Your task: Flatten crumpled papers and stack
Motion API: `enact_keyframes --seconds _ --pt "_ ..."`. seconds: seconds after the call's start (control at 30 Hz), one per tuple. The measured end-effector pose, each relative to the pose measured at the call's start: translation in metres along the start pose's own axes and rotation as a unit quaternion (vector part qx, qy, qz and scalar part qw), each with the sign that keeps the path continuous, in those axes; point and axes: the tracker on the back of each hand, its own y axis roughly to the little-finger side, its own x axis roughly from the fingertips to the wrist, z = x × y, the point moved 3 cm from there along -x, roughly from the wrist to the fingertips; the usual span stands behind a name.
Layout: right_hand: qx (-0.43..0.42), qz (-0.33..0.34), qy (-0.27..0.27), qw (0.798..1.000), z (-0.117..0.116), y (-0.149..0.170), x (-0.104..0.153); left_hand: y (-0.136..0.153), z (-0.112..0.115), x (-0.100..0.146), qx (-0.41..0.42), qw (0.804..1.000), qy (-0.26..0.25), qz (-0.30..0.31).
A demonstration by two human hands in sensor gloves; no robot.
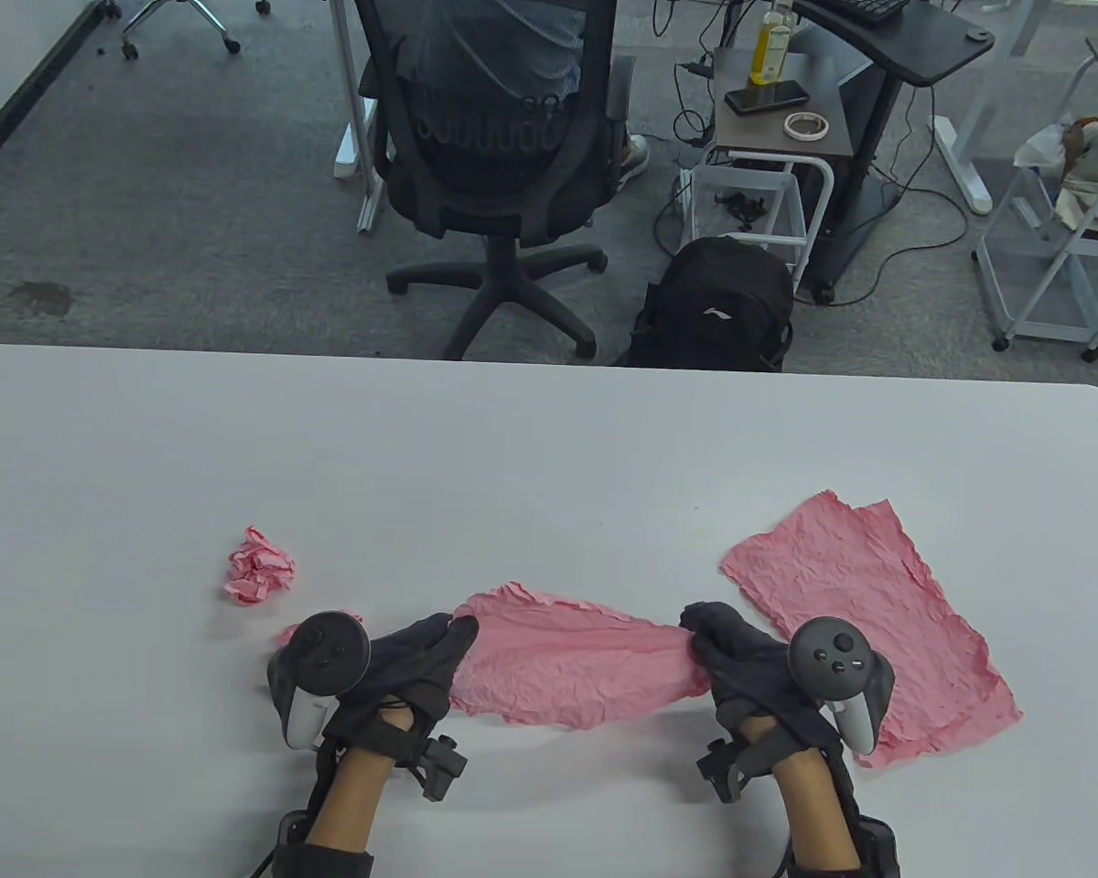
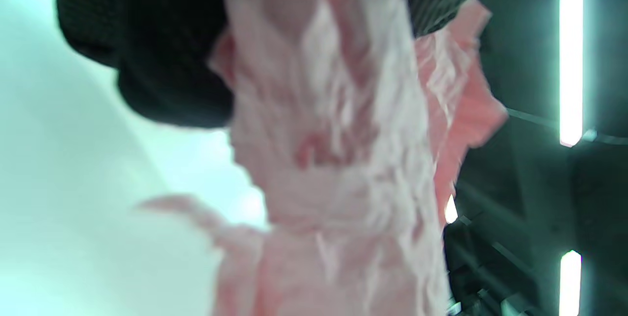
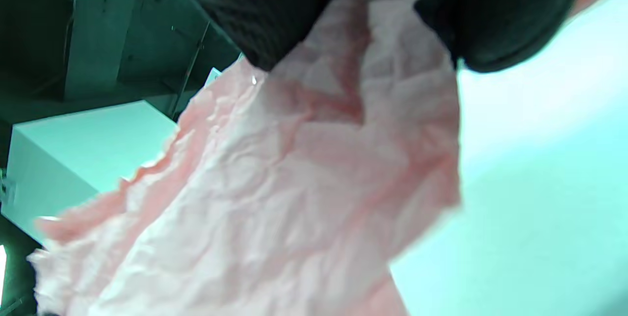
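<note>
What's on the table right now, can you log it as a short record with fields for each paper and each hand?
held paper: pink sheet, stretched between both hands, still wrinkled
left hand: grips the sheet's left end
right hand: grips the sheet's right end
flattened paper: lying flat on the table, at the right, partly under the right hand
crumpled ball: pink, at the left, untouched
stack: only one flattened sheet laid down

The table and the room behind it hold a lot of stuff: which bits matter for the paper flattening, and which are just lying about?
Part of the job:
- pink sheet stretched between left hand and right hand
- flattened sheets at right
- crumpled ball at left
- table

Just lying about:
- office chair
- black backpack
- side stand with bottle, phone, tape roll
</note>
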Motion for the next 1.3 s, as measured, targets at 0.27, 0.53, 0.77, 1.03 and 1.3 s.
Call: enact_keyframes --seconds 0.27,0.53,0.77,1.03,1.3 --pt "-0.344 0.026 -0.015 0.938 0.003 0.011 -0.004 0.007 0.005 -0.005 0.076 0.996 0.039 -0.002" --pt "-0.182 -0.002 0.04 0.982 0.014 0.014 -0.001 0.016 0.003 -0.005 0.064 0.997 0.039 -0.011" --pt "-0.022 0.0 0.031 0.999 0.008 0.01 -0.002 0.016 0.014 -0.008 -0.141 0.984 0.106 -0.032" --pt "0.114 0.02 0.019 0.993 -0.004 -0.003 0.001 0.013 0.016 -0.005 -0.155 0.984 0.083 -0.035" --pt "0.157 0.222 0.03 0.962 -0.024 -0.07 0.022 0.017 0.008 -0.003 -0.183 0.978 0.012 -0.102"
